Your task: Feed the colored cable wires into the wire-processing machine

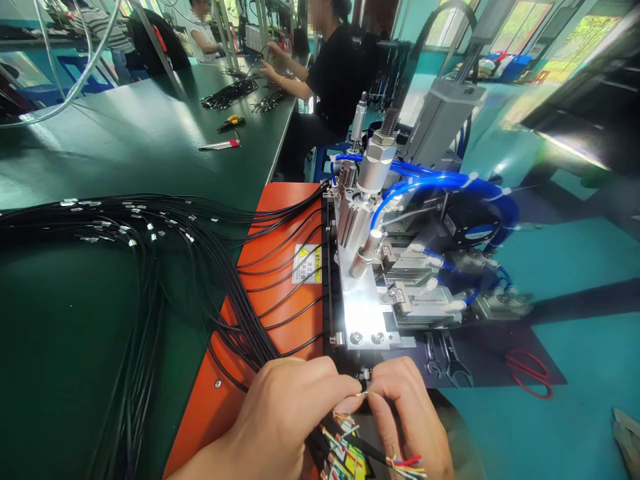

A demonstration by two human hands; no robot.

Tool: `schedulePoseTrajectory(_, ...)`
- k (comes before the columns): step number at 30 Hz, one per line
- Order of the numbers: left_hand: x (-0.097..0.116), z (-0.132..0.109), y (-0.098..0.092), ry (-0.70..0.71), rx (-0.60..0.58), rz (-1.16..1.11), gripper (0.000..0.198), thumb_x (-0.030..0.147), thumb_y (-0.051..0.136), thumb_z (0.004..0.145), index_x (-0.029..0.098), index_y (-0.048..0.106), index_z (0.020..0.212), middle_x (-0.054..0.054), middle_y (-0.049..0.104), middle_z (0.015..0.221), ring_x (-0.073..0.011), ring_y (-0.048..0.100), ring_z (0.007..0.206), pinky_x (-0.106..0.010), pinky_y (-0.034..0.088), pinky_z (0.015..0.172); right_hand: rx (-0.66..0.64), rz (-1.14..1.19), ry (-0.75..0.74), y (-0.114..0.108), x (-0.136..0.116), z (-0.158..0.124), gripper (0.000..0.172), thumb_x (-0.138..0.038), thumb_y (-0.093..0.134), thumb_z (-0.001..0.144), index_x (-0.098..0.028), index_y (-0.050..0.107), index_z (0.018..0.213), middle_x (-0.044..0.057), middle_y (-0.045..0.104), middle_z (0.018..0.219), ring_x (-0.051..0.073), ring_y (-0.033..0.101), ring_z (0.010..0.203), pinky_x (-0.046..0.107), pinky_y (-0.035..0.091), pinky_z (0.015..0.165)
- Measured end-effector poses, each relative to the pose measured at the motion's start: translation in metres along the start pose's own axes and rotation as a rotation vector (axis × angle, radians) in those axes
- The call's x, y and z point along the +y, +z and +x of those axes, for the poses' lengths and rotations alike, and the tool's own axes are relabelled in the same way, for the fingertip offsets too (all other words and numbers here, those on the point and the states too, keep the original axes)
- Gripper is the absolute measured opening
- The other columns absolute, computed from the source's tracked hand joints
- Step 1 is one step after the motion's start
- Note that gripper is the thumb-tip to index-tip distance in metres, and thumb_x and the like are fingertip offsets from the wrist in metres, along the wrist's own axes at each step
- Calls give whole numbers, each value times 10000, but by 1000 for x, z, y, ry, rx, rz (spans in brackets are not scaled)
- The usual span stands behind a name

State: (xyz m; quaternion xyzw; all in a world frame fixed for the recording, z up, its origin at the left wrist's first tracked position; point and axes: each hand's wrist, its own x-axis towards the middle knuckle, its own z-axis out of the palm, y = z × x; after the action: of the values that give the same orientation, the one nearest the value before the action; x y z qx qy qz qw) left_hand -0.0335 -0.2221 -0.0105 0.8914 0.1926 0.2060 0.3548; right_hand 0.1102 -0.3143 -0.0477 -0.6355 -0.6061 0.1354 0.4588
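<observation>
At the bottom centre my left hand (287,407) is closed around a bundle of black cables (257,340). Coloured inner wires (407,463) fan out of the stripped cable ends below it. My right hand (415,417) is closed in a pinch beside it, thumb and forefinger on a thin wire end (364,394) that also meets my left fingertips. Just beyond both hands stands a metal pneumatic fixture (360,293). Several single black cables run into its edge across an orange base plate (285,197).
More black cables with shiny tips (133,213) lie across the green table (60,320). Yellow-handled pliers (231,122) and a red-and-silver tool (220,144) lie farther back. Wrenches (453,360) and red-handled scissors (530,373) are at right. Blue hoses (450,180) arch over the fixture. A co-worker (333,73) sits beyond.
</observation>
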Motion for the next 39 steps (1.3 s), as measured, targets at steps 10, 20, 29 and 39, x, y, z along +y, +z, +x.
schedulePoseTrajectory(10, -11, 4, -6, 192, -89, 390, 381, 152, 223, 955, 143, 585, 839, -15, 530, 632, -145, 479, 541, -245, 316, 466, 28, -13, 12, 12, 39, -11, 194, -27, 317, 861, -201, 398, 833, 17, 437, 805, 166, 411, 756, 338, 328, 696)
schedulePoseTrajectory(20, -28, 1, 5, 310, -72, 524, 313, 144, 242, 959, 148, 553, 919, 20, 487, 588, -132, 460, 505, -264, 304, 446, 56, -45, -34, 15, 43, -10, 188, -21, 345, 849, -193, 418, 829, 13, 448, 769, 158, 413, 721, 336, 332, 688)
schedulePoseTrajectory(29, -13, 14, 3, 293, -207, 783, 333, 46, 335, 868, 220, 501, 1098, 48, 508, 507, -157, 484, 363, -259, 256, 352, -27, -30, 267, 11, 29, -8, 175, -186, 326, 909, -216, 417, 763, -14, 454, 685, 156, 460, 650, 278, 349, 616)
schedulePoseTrajectory(39, -6, 24, -3, 183, -407, 810, 400, 84, 502, 802, 298, 506, 1141, 62, 616, 621, -141, 564, 420, -227, 284, 359, -195, -39, 321, 1, 24, 3, 228, -211, 294, 915, -221, 343, 693, -25, 431, 640, 139, 456, 597, 237, 360, 527)
